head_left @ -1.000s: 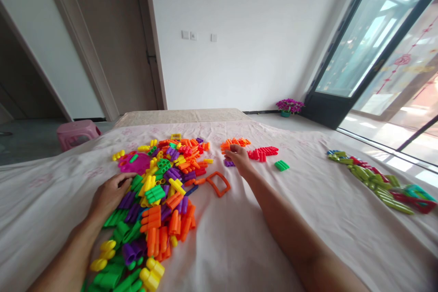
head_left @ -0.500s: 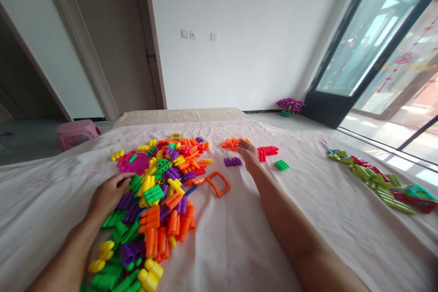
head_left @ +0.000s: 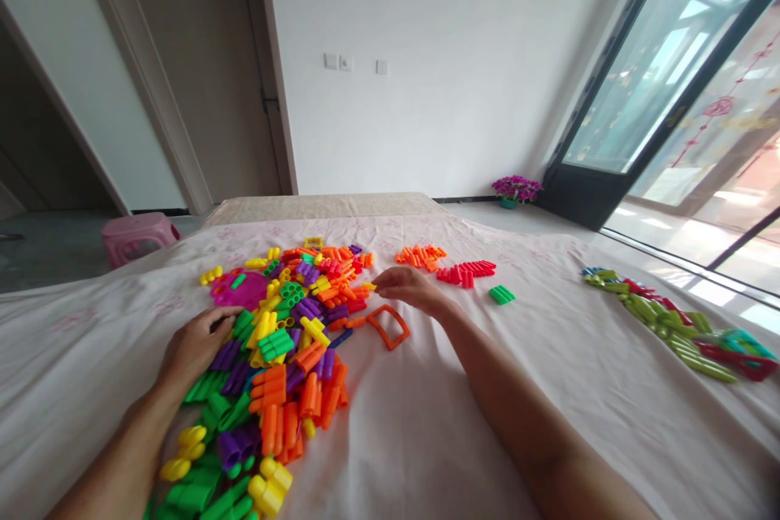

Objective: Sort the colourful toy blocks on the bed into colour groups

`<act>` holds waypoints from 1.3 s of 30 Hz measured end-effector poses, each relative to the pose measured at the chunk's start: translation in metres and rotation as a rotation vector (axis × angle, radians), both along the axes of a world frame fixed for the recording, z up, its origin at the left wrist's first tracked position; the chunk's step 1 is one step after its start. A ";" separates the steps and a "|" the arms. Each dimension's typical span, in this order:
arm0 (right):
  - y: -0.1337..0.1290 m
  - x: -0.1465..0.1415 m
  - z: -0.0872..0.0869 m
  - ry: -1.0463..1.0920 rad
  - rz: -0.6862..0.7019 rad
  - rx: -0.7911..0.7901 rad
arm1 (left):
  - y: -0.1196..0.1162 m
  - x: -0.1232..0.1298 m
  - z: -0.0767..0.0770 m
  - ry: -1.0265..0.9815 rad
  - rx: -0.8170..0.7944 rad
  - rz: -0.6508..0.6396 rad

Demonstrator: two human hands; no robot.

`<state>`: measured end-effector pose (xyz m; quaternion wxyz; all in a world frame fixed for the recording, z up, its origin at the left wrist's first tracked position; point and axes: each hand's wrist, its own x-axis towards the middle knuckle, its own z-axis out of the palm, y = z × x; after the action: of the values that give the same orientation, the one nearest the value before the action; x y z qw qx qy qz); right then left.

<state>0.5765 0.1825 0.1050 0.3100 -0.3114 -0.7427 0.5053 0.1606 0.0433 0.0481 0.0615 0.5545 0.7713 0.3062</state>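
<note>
A large heap of colourful plastic building blocks (head_left: 277, 345) lies on the cloth-covered table. My left hand (head_left: 198, 341) rests at the heap's left side, with a gap between thumb and forefinger; its fingertips are beside green blocks (head_left: 242, 327) and partly hidden. My right hand (head_left: 409, 289) reaches left to the heap's right edge. Its outstretched fingers are at a small yellow block (head_left: 369, 287), and no block shows lifted. Past that hand lie orange blocks (head_left: 422, 257) in a row, with red blocks (head_left: 469, 272) and a green block (head_left: 502, 294) to the right.
An orange frame-shaped piece (head_left: 388, 328) lies just right of the heap. Magenta plastic (head_left: 240, 289) sits at its far left. More green, red and blue pieces (head_left: 676, 325) spread along the right side of the tablecloth (head_left: 420, 431). A pink stool (head_left: 140, 237) stands beyond the left edge.
My right hand has moved left from the orange and red rows to the heap's edge, now covering the purple blocks. More red blocks show where it was. My left hand stays put.
</note>
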 end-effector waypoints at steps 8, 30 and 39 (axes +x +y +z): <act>-0.037 -0.034 -0.001 -0.469 0.134 0.523 | 0.003 -0.006 -0.006 -0.004 -0.025 -0.011; -0.009 -0.019 -0.010 -0.121 -0.372 0.178 | 0.002 -0.005 -0.006 -0.001 -0.001 -0.003; 0.030 0.017 -0.015 0.216 -0.636 -0.115 | 0.002 -0.002 -0.002 -0.025 -0.018 -0.003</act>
<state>0.5935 0.2121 0.0895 0.5109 -0.4890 -0.5416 0.4544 0.1584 0.0449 0.0459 0.0767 0.5514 0.7723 0.3061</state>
